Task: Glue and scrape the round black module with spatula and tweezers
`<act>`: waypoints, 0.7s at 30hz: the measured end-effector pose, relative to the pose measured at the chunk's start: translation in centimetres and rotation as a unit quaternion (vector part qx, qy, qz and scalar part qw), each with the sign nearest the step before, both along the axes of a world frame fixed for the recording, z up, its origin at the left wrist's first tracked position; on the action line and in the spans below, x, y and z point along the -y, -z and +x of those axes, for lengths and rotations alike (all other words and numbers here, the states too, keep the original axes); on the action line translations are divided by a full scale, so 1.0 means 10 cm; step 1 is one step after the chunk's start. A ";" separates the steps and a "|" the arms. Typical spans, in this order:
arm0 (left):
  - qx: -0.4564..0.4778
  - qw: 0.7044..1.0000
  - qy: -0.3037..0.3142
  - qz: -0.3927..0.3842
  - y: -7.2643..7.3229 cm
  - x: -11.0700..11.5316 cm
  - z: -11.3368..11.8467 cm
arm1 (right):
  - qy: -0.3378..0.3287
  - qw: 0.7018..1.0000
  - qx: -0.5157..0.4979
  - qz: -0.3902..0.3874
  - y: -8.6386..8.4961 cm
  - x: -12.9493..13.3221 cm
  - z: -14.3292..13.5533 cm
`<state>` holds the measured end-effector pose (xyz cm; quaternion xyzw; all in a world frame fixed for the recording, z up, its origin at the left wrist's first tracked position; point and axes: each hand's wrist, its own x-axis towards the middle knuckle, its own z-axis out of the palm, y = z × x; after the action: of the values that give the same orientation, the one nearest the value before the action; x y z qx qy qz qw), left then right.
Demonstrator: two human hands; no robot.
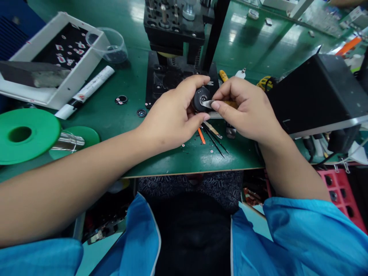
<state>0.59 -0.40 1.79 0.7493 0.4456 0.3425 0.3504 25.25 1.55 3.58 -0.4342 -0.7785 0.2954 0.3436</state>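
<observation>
Between the thumb and fingers of my left hand is a small black round part with a ringed centre turned towards my right side. My right hand pinches a thin metal blade with a yellowish handle, partly hidden by the fingers. The blade's tip is at the centre of the round part; whether it touches cannot be made out. Under the hands lie dark tweezers and an orange stick. Two small dark round pieces, one a ring and one a disc, lie left of my left hand.
A black press fixture stands behind the hands. To the left are a green solder spool, a white marker, a clear cup and a white tray with small parts. A black box stands right, above a pink tray.
</observation>
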 end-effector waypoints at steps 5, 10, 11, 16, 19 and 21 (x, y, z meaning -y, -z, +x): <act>-0.030 0.999 0.026 0.013 -0.12 0.00 0.00 | -0.008 1.000 -0.002 -0.008 0.00 0.00 0.00; -0.049 0.997 0.028 0.044 -0.07 -0.03 -0.01 | -0.012 1.000 -0.008 -0.008 0.03 0.00 -0.01; -0.042 0.997 0.026 0.053 -0.05 -0.04 -0.01 | -0.014 1.000 -0.008 -0.003 0.04 0.00 -0.01; -0.035 0.996 0.020 0.077 0.01 -0.05 -0.01 | -0.014 1.000 0.001 0.021 0.05 0.02 -0.03; -0.055 0.995 0.008 0.084 0.00 -0.04 0.00 | -0.007 0.999 0.022 0.044 0.09 0.01 -0.04; -0.062 0.994 0.004 0.089 0.01 -0.03 0.02 | 0.000 0.998 0.032 0.058 0.12 0.00 -0.05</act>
<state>0.78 -0.09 1.70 0.7992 0.4307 0.3325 0.2553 24.78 1.52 2.37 -0.4230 -0.8049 0.2352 0.3433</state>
